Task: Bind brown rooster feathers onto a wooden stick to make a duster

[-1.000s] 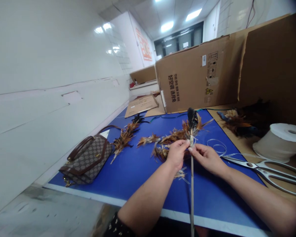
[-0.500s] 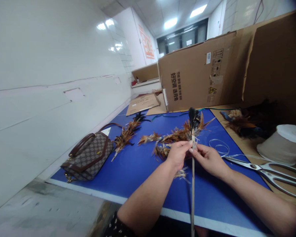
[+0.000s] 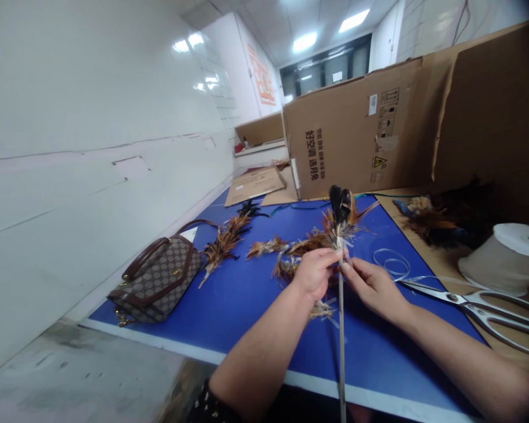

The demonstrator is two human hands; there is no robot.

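A thin stick (image 3: 342, 346) stands nearly upright before me, with a bunch of black and brown feathers (image 3: 340, 211) at its top end. Just below the feathers, my left hand (image 3: 314, 275) is closed around the stick, thumb in front. My right hand (image 3: 374, 288) is pinched close against the stick from the other side; what its fingertips hold is too small to make out. Pale binding and clear strips show at the base of the feathers. Behind my left hand, loose brown feathers (image 3: 286, 268) lie on the blue mat (image 3: 247, 305).
To the left are a feather duster piece (image 3: 224, 239) and a patterned handbag (image 3: 158, 282). Scissors (image 3: 480, 308), a roll of clear strip (image 3: 505, 258) and dark feathers (image 3: 441, 217) lie on the right. A large cardboard box (image 3: 348, 141) stands at the back.
The feathered top of the stick has tilted slightly left and turned, showing more black feathers. My fingers have shifted a little at the binding; both hands stay close together.
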